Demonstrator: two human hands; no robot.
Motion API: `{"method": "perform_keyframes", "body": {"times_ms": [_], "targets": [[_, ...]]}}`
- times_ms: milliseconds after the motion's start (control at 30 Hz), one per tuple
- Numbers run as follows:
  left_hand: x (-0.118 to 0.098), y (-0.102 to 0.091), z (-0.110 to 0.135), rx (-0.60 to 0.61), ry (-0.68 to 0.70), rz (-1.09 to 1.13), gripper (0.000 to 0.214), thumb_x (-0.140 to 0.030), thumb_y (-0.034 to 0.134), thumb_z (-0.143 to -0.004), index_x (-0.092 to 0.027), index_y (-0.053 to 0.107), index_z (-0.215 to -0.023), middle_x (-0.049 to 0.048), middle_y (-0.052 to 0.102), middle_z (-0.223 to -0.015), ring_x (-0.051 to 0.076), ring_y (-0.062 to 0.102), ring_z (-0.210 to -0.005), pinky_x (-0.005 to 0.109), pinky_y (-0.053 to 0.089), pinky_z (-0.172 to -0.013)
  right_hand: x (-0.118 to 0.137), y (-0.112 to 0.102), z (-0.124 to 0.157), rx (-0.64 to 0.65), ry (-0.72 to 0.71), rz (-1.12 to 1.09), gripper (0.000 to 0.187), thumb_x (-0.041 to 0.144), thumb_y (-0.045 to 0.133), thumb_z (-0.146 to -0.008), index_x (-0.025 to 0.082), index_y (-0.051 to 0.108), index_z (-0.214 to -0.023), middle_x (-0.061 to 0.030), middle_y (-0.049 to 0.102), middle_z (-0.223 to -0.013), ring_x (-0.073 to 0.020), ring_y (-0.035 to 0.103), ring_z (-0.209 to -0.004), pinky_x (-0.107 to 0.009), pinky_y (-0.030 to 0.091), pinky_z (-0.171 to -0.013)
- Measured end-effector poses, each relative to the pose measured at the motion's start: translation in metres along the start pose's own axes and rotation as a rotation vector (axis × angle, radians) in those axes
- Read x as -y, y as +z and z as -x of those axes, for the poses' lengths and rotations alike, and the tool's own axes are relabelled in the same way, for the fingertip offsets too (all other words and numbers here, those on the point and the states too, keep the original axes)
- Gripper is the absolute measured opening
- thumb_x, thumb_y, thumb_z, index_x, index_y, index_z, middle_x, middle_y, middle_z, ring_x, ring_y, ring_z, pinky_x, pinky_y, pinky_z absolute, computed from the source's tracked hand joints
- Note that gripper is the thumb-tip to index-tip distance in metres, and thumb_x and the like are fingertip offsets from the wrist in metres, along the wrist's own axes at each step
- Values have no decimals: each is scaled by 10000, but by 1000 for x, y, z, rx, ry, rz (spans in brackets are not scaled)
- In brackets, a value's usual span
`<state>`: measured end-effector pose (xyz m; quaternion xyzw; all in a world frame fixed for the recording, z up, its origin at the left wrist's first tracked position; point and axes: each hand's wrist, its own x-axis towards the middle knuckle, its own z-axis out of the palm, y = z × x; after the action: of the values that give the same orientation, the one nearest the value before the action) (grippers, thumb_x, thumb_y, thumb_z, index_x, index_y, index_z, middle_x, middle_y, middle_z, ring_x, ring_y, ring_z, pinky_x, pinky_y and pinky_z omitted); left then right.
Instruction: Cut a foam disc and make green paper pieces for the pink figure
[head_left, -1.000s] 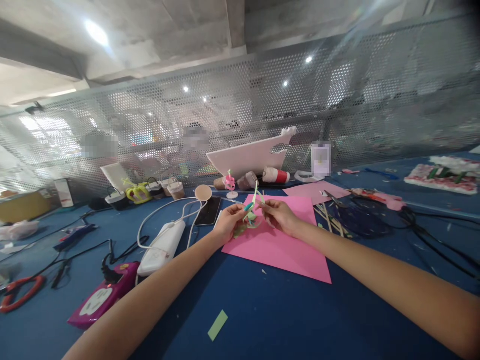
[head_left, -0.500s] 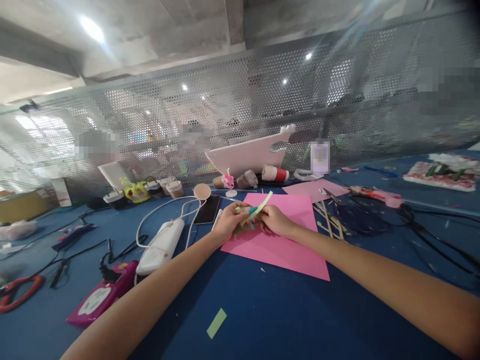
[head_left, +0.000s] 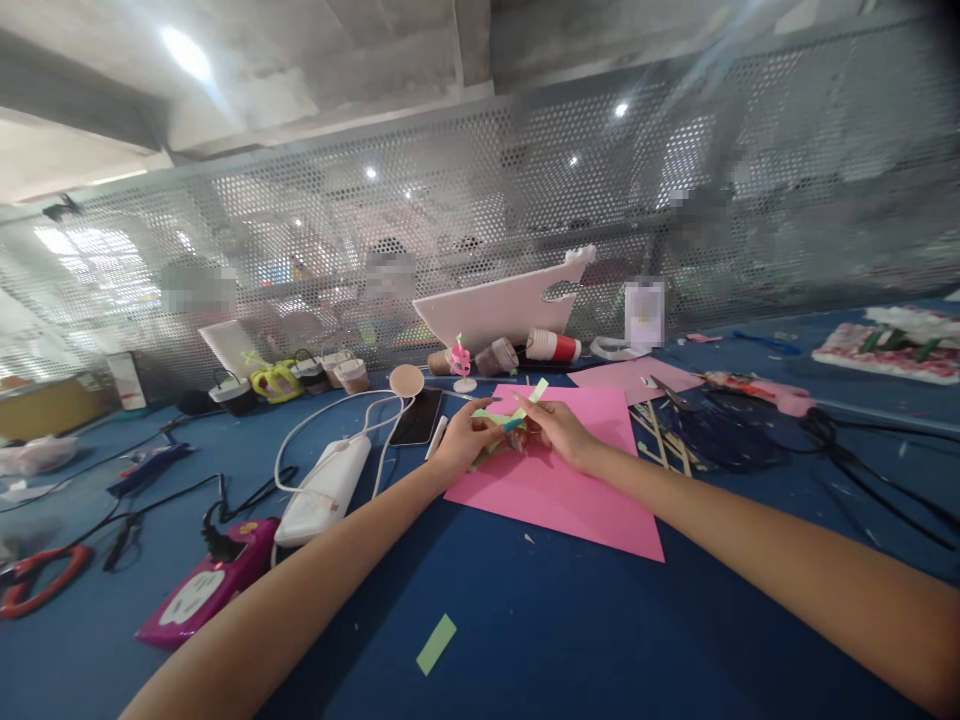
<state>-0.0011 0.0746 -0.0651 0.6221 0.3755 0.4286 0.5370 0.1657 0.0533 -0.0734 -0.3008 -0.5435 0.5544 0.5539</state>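
Observation:
Over a pink paper sheet [head_left: 577,510], my left hand [head_left: 463,442] is closed with thumb and fingers on a small craft piece of pale green paper strips [head_left: 486,456]. A teal bit [head_left: 514,424] shows in the middle of it. My right hand [head_left: 562,432] is closed at the piece's right side, thumb and forefinger beside a light green strip [head_left: 538,392] that sticks up from it. The fingers hide much of the piece, so its full shape is unclear. A loose green paper strip [head_left: 436,644] lies on the blue table [head_left: 555,640] in front.
To the left lie a white power strip [head_left: 326,490], a magenta socket box [head_left: 214,580] and a phone [head_left: 417,416] with cables. Wooden sticks [head_left: 660,440], scissors [head_left: 670,392] and a glue gun [head_left: 765,391] lie to the right. Paper cups [head_left: 553,345] rest along the mesh partition [head_left: 315,240].
My right thumb and fingers have shifted up along the light green strip, with the thumb now extended. The left hand stays on the piece. The view has moved slightly.

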Motion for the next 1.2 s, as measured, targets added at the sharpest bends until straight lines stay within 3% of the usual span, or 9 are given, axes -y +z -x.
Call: {"method": "perform_keyframes", "body": {"times_ms": [133, 267, 400, 600, 967, 1200], "targets": [[-4, 5, 2, 3, 44, 38, 589, -213, 813, -579, -169, 576, -1116, 0, 639, -760, 112, 634, -597, 207, 489, -550, -3, -2, -2, -90, -27, 40, 396, 527, 726, -657, 151, 617, -595, -22, 587, -474, -145, 545, -416, -279, 448, -435], [-3, 5, 2, -63, 80, 35, 603, -208, 803, -585, -200, 593, -1150, 46, 658, -935, 135, 657, -701, 238, 519, -622, -3, -3, -2, -145, -57, 31, 382, 511, 763, -615, 151, 638, -640, -12, 606, -510, -139, 566, -447, -279, 482, -469], [0, 3, -1, -70, 79, 96, 510, -323, 787, -612, -165, 639, -1073, 38, 688, -803, 148, 650, -692, 233, 491, -613, -2, -3, -1, -159, -74, 38, 370, 487, 776, -609, 144, 644, -658, -15, 621, -536, -130, 560, -438, -275, 480, -458], [1, 1, -4, -113, 84, 151, 384, -375, 829, -521, -150, 688, -800, 10, 680, -683, 122, 607, -594, 232, 461, -585, -1, -3, -1, -149, -61, 68, 357, 467, 780, -613, 140, 655, -686, -23, 639, -554, -131, 572, -448, -270, 484, -460], [1, 0, -4, -215, 46, 222, 431, -436, 840, -465, -139, 667, -725, 2, 647, -598, 106, 555, -513, 213, 397, -495, -4, -5, -2, -131, -40, 64, 391, 459, 797, -590, 133, 644, -743, -31, 662, -564, -119, 561, -426, -262, 467, -449], [5, -2, -5, -208, 63, 71, 376, -501, 756, -596, -148, 677, -699, -12, 614, -586, 107, 533, -516, 212, 376, -483, -4, -8, -4, -179, -9, -57, 414, 427, 832, -544, 135, 625, -753, -22, 664, -595, -115, 567, -443, -260, 464, -457]]}}
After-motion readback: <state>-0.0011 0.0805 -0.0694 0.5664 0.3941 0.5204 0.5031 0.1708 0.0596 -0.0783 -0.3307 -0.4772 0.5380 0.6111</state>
